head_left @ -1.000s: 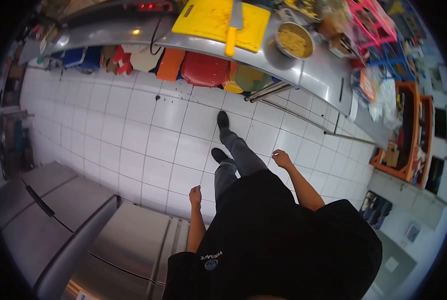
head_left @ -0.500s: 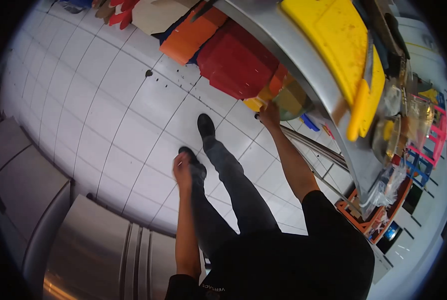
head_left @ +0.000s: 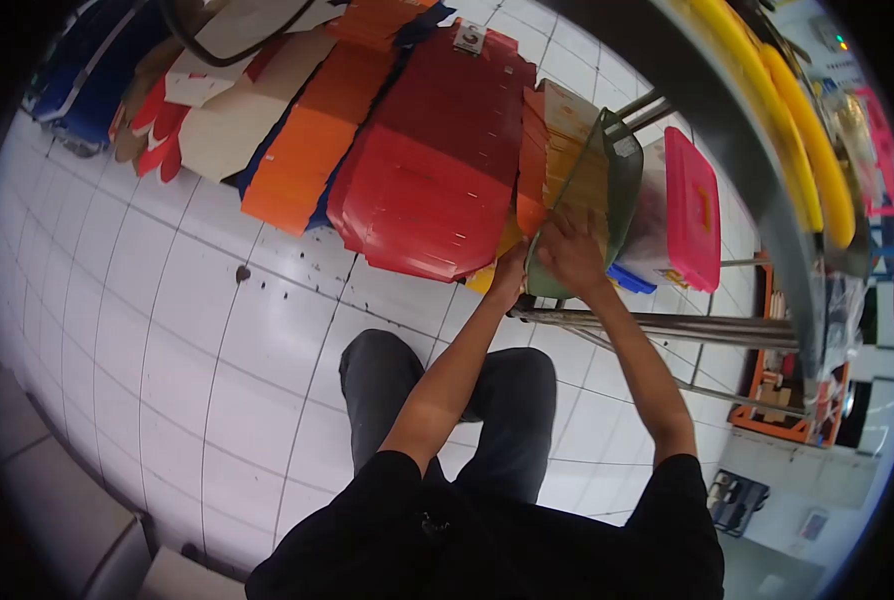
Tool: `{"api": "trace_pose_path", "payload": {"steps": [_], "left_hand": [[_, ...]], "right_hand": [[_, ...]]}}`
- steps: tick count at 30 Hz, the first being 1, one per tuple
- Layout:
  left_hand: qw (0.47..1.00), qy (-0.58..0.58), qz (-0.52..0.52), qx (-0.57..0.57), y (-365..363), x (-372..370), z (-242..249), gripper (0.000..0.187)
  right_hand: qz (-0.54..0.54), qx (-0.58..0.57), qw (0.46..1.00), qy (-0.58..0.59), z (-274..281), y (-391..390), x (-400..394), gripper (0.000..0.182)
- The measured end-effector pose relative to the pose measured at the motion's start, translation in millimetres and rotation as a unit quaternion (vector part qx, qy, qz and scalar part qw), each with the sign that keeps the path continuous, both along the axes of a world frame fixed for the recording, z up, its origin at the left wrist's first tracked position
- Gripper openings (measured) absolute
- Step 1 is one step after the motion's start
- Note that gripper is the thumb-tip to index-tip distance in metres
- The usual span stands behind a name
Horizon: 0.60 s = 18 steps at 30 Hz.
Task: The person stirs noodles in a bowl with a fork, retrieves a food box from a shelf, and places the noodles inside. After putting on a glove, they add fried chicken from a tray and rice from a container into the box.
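Note:
A green translucent tray (head_left: 622, 185) stands on its edge under the metal table. My right hand (head_left: 573, 255) lies at its open side with the fingers spread, touching the tray or the yellow sheets (head_left: 579, 190) behind. On the tray's near left rim, my left hand (head_left: 508, 280) is closed, its fingertips partly hidden. Just left of it leans a stack of red plastic sheets (head_left: 437, 170), with a narrow orange sheet (head_left: 532, 160) between the stack and the tray.
Orange sheets (head_left: 317, 130) and cream sheets (head_left: 242, 130) lean farther left. A clear box with a pink lid (head_left: 692, 210) stands right of the tray. Metal rails (head_left: 667, 325) run low beside my right arm. The metal table edge (head_left: 737, 150) hangs overhead, bearing yellow items (head_left: 802, 140).
I have crouched closer to the leaning sheets. My left hand has come up from beside my leg to the tray. My right hand has opened out against the tray.

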<state>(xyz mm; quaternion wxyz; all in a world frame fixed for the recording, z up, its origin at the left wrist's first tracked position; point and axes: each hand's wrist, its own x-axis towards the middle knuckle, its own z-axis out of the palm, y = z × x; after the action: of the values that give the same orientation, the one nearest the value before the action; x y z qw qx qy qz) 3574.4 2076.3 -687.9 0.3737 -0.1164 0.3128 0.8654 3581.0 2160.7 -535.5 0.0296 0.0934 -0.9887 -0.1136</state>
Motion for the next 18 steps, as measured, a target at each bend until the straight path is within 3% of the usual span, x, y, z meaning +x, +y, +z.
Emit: {"api": "trace_pose_path", "payload": {"steps": [2,5,6,8,10,13,18], "left_hand": [[0.972,0.205,-0.096,-0.059,10,-6,-29,0.038],[0.971,0.219,-0.094,0.005,21,-13,-45,0.031],[0.969,0.227,-0.098,0.012,23,-11,-46,0.031],[0.986,0.125,-0.061,0.094,22,1,-50,0.023],[0.989,0.100,-0.031,0.106,24,10,-56,0.022],[0.990,0.063,0.010,0.127,32,15,-41,0.021],[0.978,0.025,0.053,0.199,28,10,-22,0.024]], "right_hand": [[-0.003,-0.022,0.999,-0.033,3,1,-4,0.039],[0.007,-0.053,0.999,-0.005,-8,-3,-8,0.028],[-0.011,-0.003,0.999,-0.038,-12,-2,-12,0.027],[-0.032,0.053,0.996,-0.071,-17,-8,-19,0.026],[-0.105,0.199,0.966,-0.129,-20,-21,-30,0.028],[-0.159,0.193,0.950,-0.186,-27,-24,-42,0.033],[-0.135,0.162,0.963,-0.169,-38,-4,-48,0.041]]}}
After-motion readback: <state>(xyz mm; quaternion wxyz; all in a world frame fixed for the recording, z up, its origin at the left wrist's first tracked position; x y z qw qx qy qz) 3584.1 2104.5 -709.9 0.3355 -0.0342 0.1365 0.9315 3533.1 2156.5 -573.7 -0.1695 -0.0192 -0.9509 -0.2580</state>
